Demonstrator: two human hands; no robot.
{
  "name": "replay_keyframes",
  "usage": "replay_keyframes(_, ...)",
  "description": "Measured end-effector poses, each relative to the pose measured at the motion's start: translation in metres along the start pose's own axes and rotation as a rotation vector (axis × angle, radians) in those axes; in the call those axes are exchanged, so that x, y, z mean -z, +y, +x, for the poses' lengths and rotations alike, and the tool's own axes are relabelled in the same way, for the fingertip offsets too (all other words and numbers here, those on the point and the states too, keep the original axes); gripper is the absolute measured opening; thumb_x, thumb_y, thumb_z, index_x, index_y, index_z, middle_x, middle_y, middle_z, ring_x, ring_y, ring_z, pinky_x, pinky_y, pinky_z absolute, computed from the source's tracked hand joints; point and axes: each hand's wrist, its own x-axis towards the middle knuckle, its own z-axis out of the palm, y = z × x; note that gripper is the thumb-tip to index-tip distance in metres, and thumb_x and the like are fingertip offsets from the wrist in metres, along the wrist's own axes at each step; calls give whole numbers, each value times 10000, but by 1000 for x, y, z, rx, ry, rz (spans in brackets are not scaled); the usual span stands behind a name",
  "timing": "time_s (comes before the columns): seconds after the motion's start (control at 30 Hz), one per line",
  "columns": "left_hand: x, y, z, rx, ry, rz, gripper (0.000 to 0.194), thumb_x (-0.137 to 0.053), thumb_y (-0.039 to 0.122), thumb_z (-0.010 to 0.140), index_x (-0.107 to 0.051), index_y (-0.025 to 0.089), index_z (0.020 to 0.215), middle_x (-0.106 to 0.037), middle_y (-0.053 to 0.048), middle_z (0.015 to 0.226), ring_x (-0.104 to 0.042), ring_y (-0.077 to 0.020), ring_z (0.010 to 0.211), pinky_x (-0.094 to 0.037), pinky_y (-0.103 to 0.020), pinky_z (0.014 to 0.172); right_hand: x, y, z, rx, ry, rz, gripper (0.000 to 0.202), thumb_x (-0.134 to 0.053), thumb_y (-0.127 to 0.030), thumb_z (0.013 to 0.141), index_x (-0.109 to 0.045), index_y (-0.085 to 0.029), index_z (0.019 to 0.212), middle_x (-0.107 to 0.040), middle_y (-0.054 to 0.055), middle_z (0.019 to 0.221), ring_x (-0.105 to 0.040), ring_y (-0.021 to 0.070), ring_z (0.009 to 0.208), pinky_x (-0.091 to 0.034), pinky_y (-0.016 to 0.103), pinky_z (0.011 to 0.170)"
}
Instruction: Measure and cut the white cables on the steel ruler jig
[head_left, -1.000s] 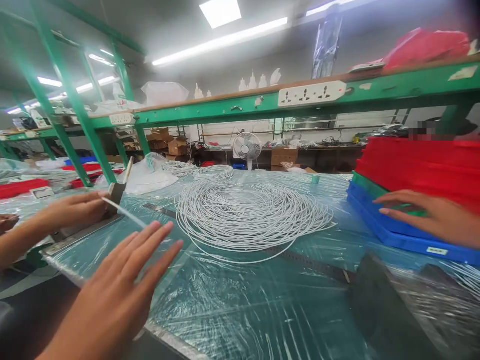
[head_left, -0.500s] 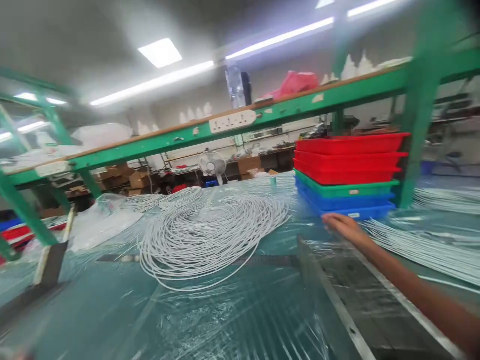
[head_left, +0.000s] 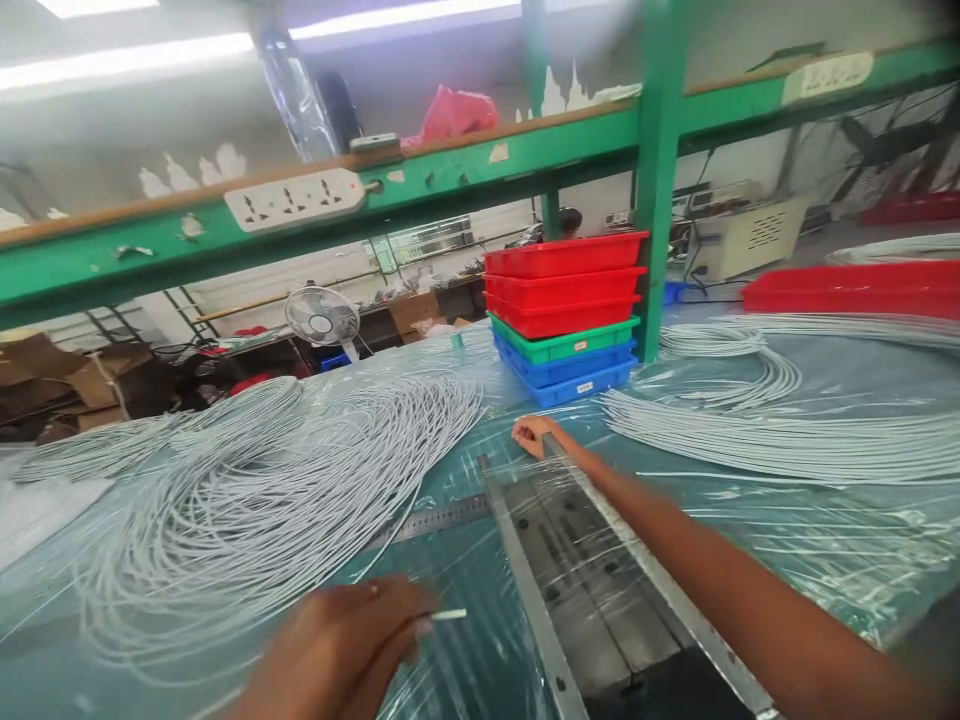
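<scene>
My left hand [head_left: 349, 640], blurred by motion, is low in the middle with its fingers pinched together. A short end of white cable [head_left: 450, 614] sticks out from its fingertips to the right. My right hand [head_left: 534, 437] is at the far end of a metal channel-shaped frame [head_left: 592, 570], with its arm along the frame's right side. Its fingers are curled in, and I cannot make out whether they hold anything. A large loose coil of white cable [head_left: 300, 480] lies on the table to the left, behind my left hand.
A steel ruler [head_left: 442, 515] lies between coil and frame. Red, green and blue trays [head_left: 566, 320] are stacked beyond my right hand, beside a green post [head_left: 660, 190]. Bundled white cables [head_left: 787, 440] lie at the right. A green shelf beam [head_left: 450, 180] with power sockets crosses above the table.
The view has swung right, so the coil, trays and frame appear further left. My left hand has come into view with a cable end. My right hand's fingers, stretched before, are now curled.
</scene>
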Motion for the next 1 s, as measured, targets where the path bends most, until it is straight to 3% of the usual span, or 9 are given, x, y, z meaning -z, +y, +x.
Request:
replay_keyframes(0.1,13,-3,42,30,-112,-109,294,-445,278,1144,-714,287,1027,-710,69,850,-698,-103,684,-515,-160,602,-2,-6,0,14,-26,-35,137,-532,-70,876,-584,-196,883,-653,-4,889,-571,155,855,-429,247,833)
replay_keyframes(0.17,13,-3,53,52,-89,-98,266,-459,310,1149,-709,295,1059,-723,79,872,-714,-107,728,-530,-156,630,-4,-8,1,-4,-20,-64,140,-529,-69,893,-579,-190,844,-643,0,853,-566,153,830,-418,244,805)
replay_keyframes(0.3,-9,-5,56,38,-69,-139,445,-300,387,1206,-687,267,1022,-752,42,968,-742,-137,797,-530,-197,580,-11,-8,8,-83,30,-155,135,-554,-74,889,-584,-181,814,-617,16,835,-536,155,777,-383,268,751)
replay_keyframes(0.47,-27,-9,57,-1,-23,-158,465,-275,339,1201,-654,240,951,-727,14,907,-730,-152,725,-570,-215,567,-16,-3,9,-117,22,-234,92,-574,-107,899,-605,-193,882,-619,10,879,-508,142,752,-341,270,698)
replay_keyframes(0.6,-34,-9,57,-44,112,9,394,-296,198,1129,-661,211,982,-735,-98,1185,-776,-222,1006,-654,-252,654,-14,-2,6,-71,17,-250,84,-578,-113,902,-608,-191,912,-626,17,909,-520,136,755,-347,269,693)
replay_keyframes(0.7,-42,-4,55,-54,106,22,351,-329,124,1072,-662,215,1009,-716,-90,1303,-761,-247,1118,-683,-275,688,-13,-2,5,-70,15,-254,90,-578,-113,894,-603,-195,920,-624,15,906,-534,141,767,-359,270,707)
replay_keyframes(0.87,-49,8,54,22,43,-22,321,-339,92,1037,-632,218,1001,-724,-83,1284,-789,-250,865,-647,-295,647,-13,0,5,-44,18,-261,82,-571,-127,904,-616,-190,932,-616,12,898,-529,143,776,-355,273,719)
replay_keyframes(1.0,-48,15,59,33,13,-10,357,-267,105,1036,-606,194,973,-702,-136,1297,-651,-178,525,-463,-291,438,-12,1,5,-40,-11,-262,68,-560,-151,930,-621,-180,941,-615,15,909,-523,142,784,-358,268,727)
